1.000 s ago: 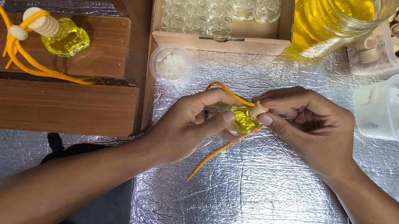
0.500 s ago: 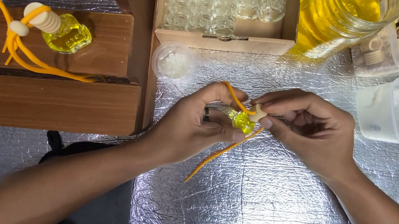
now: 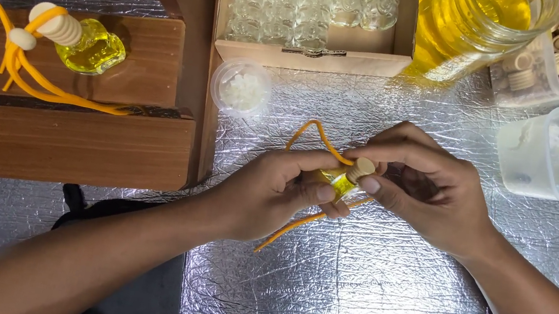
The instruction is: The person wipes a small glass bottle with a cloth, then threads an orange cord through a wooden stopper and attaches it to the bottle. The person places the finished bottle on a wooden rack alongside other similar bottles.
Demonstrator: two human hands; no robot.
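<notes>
Left hand (image 3: 274, 193) pinches our small yellow bottle (image 3: 339, 183), right hand (image 3: 429, 190) clamps its wooden cap (image 3: 360, 169); orange cord (image 3: 295, 222) threaded, 1 finished bottle (image 3: 85, 47) shelved.

Two bare forearms reach in from the lower corners and meet at the middle of the worktop. The left hand (image 3: 273, 191) curls, thumb and forefinger pinched. The right hand (image 3: 423, 186) arches opposite, fingertips pinched, touching the left's.

Both forearms are bare to the frame's lower edge, with no sleeves showing. The left hand (image 3: 267, 192) and right hand (image 3: 429, 194) are bare, without gloves. Fingernails are short and unpainted where visible.
</notes>
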